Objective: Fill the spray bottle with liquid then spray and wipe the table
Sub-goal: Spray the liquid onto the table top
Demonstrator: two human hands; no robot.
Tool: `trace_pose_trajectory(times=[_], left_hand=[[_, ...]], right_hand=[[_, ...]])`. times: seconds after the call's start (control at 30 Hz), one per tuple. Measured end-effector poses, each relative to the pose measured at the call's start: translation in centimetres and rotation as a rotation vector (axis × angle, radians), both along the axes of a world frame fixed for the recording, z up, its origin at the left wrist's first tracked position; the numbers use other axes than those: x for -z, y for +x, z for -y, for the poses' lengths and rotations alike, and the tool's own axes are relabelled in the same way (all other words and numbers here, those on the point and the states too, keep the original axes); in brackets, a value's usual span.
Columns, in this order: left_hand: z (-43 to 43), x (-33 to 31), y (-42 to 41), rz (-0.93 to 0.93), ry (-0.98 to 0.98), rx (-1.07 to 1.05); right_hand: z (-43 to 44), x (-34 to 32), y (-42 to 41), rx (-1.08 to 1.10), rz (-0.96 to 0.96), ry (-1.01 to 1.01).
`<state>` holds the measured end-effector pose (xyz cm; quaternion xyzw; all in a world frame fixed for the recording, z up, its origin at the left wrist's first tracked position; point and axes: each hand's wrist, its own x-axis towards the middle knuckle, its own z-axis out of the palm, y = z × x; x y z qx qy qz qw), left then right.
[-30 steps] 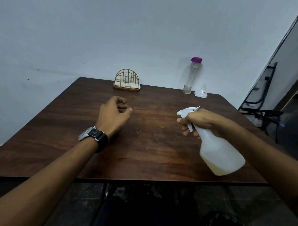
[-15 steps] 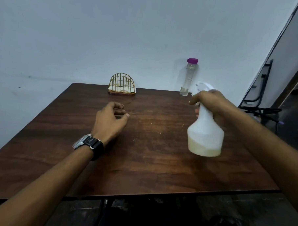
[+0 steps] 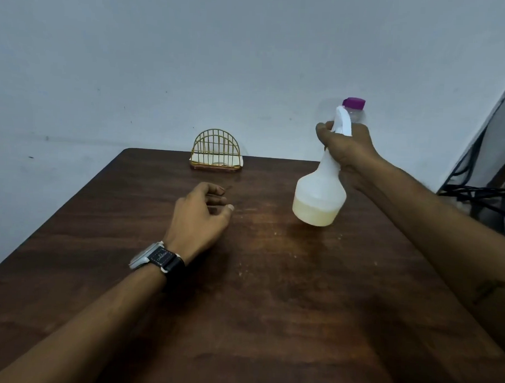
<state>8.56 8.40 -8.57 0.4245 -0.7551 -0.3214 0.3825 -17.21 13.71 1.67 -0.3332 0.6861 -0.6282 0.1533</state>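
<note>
My right hand [image 3: 347, 147] grips the neck and trigger head of a white spray bottle [image 3: 319, 197], holding it upright in the air above the far right part of the dark wooden table [image 3: 270, 293]. Pale yellowish liquid fills the bottle's lowest part. My left hand [image 3: 199, 215], with a watch on its wrist, rests on the table left of centre, fingers loosely curled and holding nothing. Pale specks and a faint sheen mark the wood between my hands.
A gold wire napkin holder [image 3: 216, 153] with white napkins stands at the far edge by the wall. Behind my right hand, only the purple cap of a clear bottle [image 3: 354, 103] shows. Black chair frames [image 3: 477, 192] stand off the table's right side.
My right hand has lifted the spray bottle from a tilted position near the front right edge, turned it upright and carried it up and toward the far side. My left hand stays in place.
</note>
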Motion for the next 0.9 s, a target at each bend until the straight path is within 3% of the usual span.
trace_pose_trajectory(times=[0.47, 0.9], left_hand=[[4.8, 1.4, -2.0, 0.04, -0.032, 0.039], [6.8, 2.4, -2.8, 0.034, -0.039, 0.009]], right_hand=[[13.6, 1.6, -3.7, -0.082, -0.178, -0.06], [17.0, 3.7, -5.8, -0.124, -0.206, -0.07]])
